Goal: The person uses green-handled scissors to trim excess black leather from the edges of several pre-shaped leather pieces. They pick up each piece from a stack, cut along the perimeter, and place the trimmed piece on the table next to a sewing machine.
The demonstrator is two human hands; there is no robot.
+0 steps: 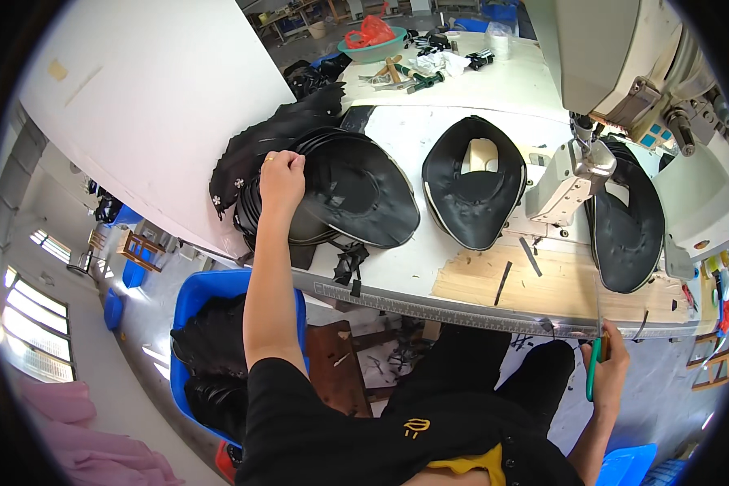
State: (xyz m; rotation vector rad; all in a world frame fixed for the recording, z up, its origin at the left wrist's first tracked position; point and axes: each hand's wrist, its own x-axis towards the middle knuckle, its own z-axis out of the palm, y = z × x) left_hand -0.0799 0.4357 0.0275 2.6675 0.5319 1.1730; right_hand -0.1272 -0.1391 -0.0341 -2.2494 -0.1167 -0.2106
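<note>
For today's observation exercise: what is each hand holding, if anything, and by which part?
The right hand grips green-handled scissors by the handles. The left hand rests on the edge of a stack of black shaped pieces; whether it grips one cannot be told.

Sat bolted at the table's right: a white sewing machine (624,65). Lay just beside it, a black hat brim piece (471,190). Rested far back, a green bowl (373,49) with red plastic inside. Stood below the table edge, a blue crate (193,296) of black pieces.
</note>
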